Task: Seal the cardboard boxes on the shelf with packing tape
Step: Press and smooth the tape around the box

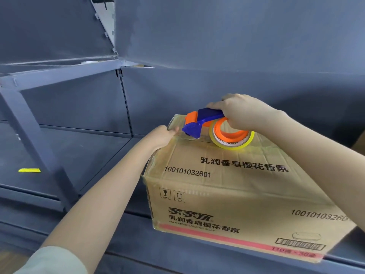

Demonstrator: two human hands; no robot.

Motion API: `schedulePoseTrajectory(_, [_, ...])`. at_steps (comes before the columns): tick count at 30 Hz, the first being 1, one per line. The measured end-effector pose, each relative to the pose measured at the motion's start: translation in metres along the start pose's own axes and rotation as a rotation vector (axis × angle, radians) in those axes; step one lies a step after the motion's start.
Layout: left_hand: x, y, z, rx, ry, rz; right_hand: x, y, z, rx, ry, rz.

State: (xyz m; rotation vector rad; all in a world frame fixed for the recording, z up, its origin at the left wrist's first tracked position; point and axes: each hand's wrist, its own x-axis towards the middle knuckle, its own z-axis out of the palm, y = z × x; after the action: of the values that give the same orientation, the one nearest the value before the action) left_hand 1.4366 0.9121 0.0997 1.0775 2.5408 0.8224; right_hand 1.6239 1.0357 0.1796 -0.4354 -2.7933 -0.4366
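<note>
Mostly, right hand hides tape dispenser handle; forearm covers box corner.

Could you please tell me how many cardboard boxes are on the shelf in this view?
1. The cardboard box sits right of centre on the grey shelf, under the tape dispenser. A brown sliver at the frame's right edge may be another, mostly out of view.

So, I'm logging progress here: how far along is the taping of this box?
Done: glossy tape already covers the box's near left corner and edges. In hand: the right hand holds the dispenser at the top's far edge while the left hand grips the far left corner. Left: the tape looks uncut from the roll; no other boxes are in view.
</note>
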Motion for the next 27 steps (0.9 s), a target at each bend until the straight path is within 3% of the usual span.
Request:
schedulePoseTrajectory(14, [0.003, -0.002, -0.001, 0.021, -0.014, -0.013, -0.023, 0.034, -0.018, 0.141, -0.105, 0.01])
schedulePoseTrajectory(17, [0.005, -0.002, -0.004, 0.048, -0.03, -0.013, -0.051, 0.072, -0.032, 0.066, -0.142, 0.088])
schedulePoseTrajectory(20, [0.006, -0.003, -0.004, 0.076, -0.007, 0.002, -0.075, 0.087, -0.035, 0.139, -0.185, 0.155])
schedulePoseTrajectory(27, [-0.02, 0.024, -0.009, 0.373, 0.087, 0.194, -0.082, 0.085, -0.033, 0.182, -0.167, 0.133])
